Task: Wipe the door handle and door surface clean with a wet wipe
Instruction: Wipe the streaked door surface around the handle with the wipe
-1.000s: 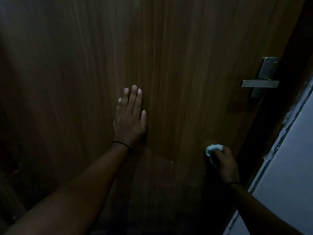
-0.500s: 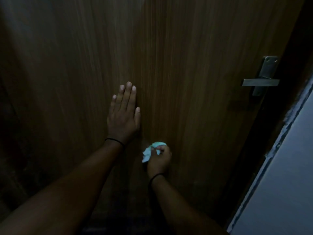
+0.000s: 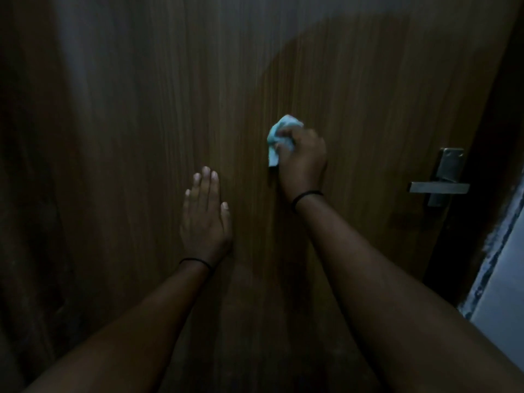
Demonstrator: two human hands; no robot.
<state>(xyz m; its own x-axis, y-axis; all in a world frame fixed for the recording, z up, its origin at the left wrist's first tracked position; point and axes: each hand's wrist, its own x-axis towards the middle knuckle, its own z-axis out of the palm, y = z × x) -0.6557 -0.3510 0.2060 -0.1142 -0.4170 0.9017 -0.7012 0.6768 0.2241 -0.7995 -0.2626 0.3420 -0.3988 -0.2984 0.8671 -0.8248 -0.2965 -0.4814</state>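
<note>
A dark brown wooden door [image 3: 354, 89] fills the view in dim light. Its metal lever handle [image 3: 439, 188] sits on a backplate at the right edge. My right hand [image 3: 303, 163] grips a crumpled pale blue wet wipe [image 3: 276, 136] and presses it against the door's middle, well left of the handle. My left hand [image 3: 205, 215] lies flat on the door with straight fingers, lower and to the left of the wipe. Each wrist wears a thin black band.
The door's dark edge [image 3: 482, 194] runs down the right side. Beyond it a pale wall [image 3: 507, 307] with a rough frame strip shows at the lower right. The left part of the door is in deep shadow.
My right hand with the wipe has swept from the lower right of the door to the left, then up to the middle. The left hand stays flat on the door.
</note>
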